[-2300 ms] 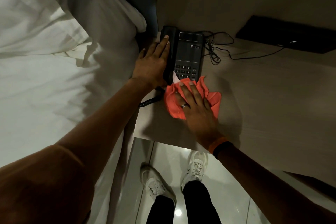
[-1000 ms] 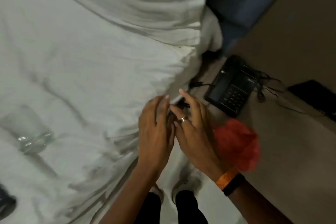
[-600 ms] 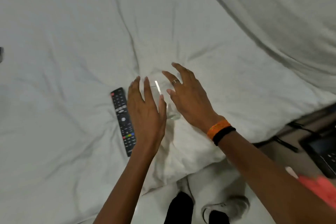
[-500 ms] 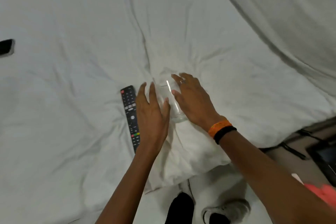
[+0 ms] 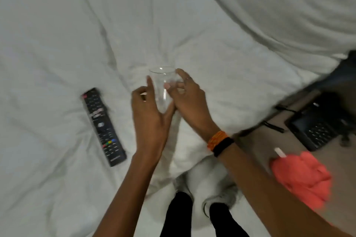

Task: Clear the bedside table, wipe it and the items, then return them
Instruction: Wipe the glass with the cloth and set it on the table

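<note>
Head view: both grips, left hand and right hand, hold glass over bedsheet; remote nearby left.

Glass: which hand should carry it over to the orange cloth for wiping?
Right, probably. The left hand and the right hand both hold the glass, but the right wraps it in a fuller grip, and the cloth lies on the bedside table on the right side, near the telephone.

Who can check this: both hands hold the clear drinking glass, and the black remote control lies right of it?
Wrong side: the head view shows the black remote control left of the clear drinking glass, held by left hand and right hand.
</note>
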`<state>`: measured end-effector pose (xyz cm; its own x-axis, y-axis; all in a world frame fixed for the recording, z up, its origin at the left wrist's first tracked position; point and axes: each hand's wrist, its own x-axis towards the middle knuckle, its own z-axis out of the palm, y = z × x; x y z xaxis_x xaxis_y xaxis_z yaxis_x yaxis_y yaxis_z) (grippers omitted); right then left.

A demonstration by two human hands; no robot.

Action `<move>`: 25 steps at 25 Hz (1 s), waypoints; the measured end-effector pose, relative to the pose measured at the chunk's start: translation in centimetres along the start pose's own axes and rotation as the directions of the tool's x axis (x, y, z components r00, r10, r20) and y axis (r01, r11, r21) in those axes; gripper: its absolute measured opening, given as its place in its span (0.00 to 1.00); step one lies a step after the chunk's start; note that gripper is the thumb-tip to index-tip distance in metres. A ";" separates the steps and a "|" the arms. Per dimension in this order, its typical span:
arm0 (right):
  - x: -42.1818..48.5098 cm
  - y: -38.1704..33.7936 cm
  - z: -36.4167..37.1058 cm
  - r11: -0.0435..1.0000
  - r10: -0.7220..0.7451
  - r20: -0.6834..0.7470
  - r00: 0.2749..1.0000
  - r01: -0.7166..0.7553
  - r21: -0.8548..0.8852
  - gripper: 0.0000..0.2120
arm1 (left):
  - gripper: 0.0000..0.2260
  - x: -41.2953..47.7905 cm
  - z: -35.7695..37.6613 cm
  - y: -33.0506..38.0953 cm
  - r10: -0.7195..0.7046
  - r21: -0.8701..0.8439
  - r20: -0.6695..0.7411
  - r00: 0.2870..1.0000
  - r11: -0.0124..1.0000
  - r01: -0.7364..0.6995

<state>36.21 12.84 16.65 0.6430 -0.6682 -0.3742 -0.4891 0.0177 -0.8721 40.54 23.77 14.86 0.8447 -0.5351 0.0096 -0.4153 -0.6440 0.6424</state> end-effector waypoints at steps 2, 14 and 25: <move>-2.0 1.6 -3.3 0.991 0.029 -0.132 0.991 -0.011 0.133 0.28 | 0.38 -0.9 2.0 3.1 0.062 -0.024 0.045 0.997 0.998 -0.061; -12.9 22.7 -23.7 0.871 0.477 -0.602 0.640 -0.254 0.420 0.18 | 0.32 -12.2 23.4 16.0 0.193 -0.318 0.708 0.679 0.946 0.062; -15.0 35.7 -24.1 0.710 0.479 -0.691 0.542 -0.702 -0.058 0.23 | 0.38 -14.7 30.9 11.7 0.001 -0.206 0.847 0.531 0.923 0.327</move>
<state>-5.07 5.61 -1.24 -0.2927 -0.8674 -0.4024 -0.8328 0.4381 -0.3385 12.81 7.22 -1.40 0.1619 -0.7480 -0.6437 -0.0378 -0.6565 0.7534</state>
